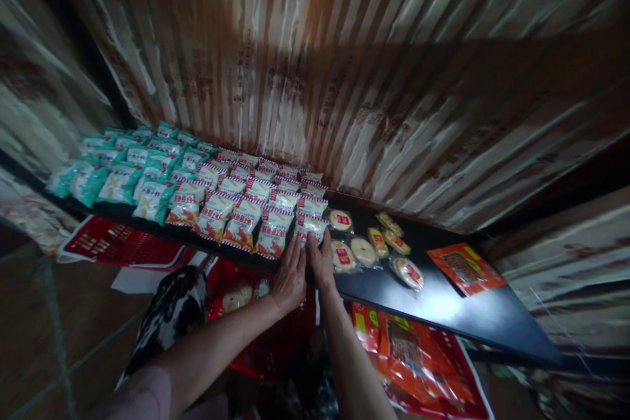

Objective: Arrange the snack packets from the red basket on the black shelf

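Observation:
Rows of white snack bags (274, 231) with red print and striped edges lie on a black shelf (472, 308). At the front right end of the rows, both my hands touch one snack bag (311, 226). My left hand (289, 279) has its fingers stretched along the bag's lower left side. My right hand (321, 261) has its thumb on the bag's front and its fingers at the lower right side, gripping that corner. Round packaged cakes (343, 254) lie just right of my right hand.
Teal snack bags (118, 180) fill the shelf's left end. Small yellow packets (378, 241) and an orange packet (465, 267) lie farther right. Below stand red baskets (283, 344), one with orange packets (418, 357). Striped plastic-covered sheeting (290, 79) rises behind the shelf.

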A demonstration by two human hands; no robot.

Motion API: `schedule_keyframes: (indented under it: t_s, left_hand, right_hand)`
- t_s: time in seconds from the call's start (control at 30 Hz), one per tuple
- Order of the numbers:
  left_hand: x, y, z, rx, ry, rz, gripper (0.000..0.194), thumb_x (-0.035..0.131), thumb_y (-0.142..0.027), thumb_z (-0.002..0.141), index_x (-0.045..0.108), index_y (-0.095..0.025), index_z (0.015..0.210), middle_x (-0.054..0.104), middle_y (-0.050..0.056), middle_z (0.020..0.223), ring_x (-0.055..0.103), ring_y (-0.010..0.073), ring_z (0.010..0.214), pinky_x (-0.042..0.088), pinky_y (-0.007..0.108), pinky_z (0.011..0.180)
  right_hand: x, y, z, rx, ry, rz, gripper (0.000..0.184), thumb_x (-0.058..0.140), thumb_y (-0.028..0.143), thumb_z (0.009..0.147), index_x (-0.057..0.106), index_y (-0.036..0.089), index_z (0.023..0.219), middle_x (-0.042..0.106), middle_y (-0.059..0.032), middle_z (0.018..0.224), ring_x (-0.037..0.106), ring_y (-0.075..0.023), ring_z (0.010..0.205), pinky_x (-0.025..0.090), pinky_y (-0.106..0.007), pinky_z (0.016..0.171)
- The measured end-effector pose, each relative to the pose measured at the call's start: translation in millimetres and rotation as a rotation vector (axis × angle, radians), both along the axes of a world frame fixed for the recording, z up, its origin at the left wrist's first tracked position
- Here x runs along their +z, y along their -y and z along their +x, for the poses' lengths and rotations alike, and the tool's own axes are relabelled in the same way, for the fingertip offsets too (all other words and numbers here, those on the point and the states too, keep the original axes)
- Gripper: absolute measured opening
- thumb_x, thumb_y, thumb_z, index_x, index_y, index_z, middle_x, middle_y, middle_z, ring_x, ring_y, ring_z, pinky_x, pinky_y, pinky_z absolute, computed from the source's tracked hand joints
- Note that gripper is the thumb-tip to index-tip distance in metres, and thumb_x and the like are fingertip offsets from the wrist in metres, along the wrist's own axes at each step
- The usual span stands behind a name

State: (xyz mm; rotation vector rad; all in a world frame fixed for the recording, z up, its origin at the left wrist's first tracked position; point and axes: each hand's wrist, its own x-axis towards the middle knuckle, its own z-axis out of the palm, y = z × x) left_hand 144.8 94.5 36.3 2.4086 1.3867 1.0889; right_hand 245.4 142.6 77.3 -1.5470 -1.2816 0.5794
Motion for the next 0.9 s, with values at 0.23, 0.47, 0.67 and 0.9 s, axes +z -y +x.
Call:
schedule_keyframes:
  t_s: [0.23, 0.47, 0.67, 0.9]
  left_hand:
    - [-2.3, 0, -2, 0.010, 0.004, 0.011, 0.078, 0.038, -0.003, 0.077, 0.006, -0.009, 0.148, 0.002, 0.016, 0.157, 0.000, 0.0277, 0.144, 0.031, 0.052, 0.114]
    - [-3.0, -2, -4, 0.017, -0.013, -0.028, 0.073, 0.036, -0.001, 0.077, 0.013, -0.008, 0.146, 0.006, 0.016, 0.157, -0.002, 0.0255, 0.144, 0.029, 0.051, 0.115]
    - [-1.3, -2, -7, -0.007, -0.025, -0.066, 0.066, 0.037, -0.003, 0.078, 0.023, -0.002, 0.143, 0.011, 0.020, 0.155, -0.002, 0.0265, 0.144, 0.027, 0.050, 0.116]
    - [-4.3, -2, -7, -0.022, 0.004, -0.092, 0.071, 0.039, -0.005, 0.077, 0.020, -0.005, 0.145, 0.010, 0.018, 0.156, 0.000, 0.0270, 0.145, 0.028, 0.051, 0.115]
  right_hand:
    - [-7.7, -4, 2, -0.067, 0.017, -0.010, 0.076, 0.046, 0.059, 0.083, 0.040, 0.008, 0.139, 0.049, -0.0210, 0.138, 0.046, -0.0296, 0.127, 0.034, -0.045, 0.106]
    - [4.1, -4, -6, -0.052, -0.012, -0.083, 0.081, 0.044, 0.063, 0.082, 0.036, 0.010, 0.142, 0.055, -0.0194, 0.132, 0.053, -0.0293, 0.121, 0.039, -0.042, 0.101]
    - [6.2, -1, -10, -0.060, -0.015, -0.038, 0.076, 0.044, 0.062, 0.083, 0.038, 0.011, 0.140, 0.056, -0.0199, 0.130, 0.055, -0.0295, 0.116, 0.040, -0.043, 0.098]
    - [-6.1, -6, -10, -0.072, 0.001, -0.026, 0.079, 0.044, 0.061, 0.083, 0.033, 0.009, 0.142, 0.056, -0.0210, 0.129, 0.055, -0.0299, 0.116, 0.041, -0.044, 0.098]
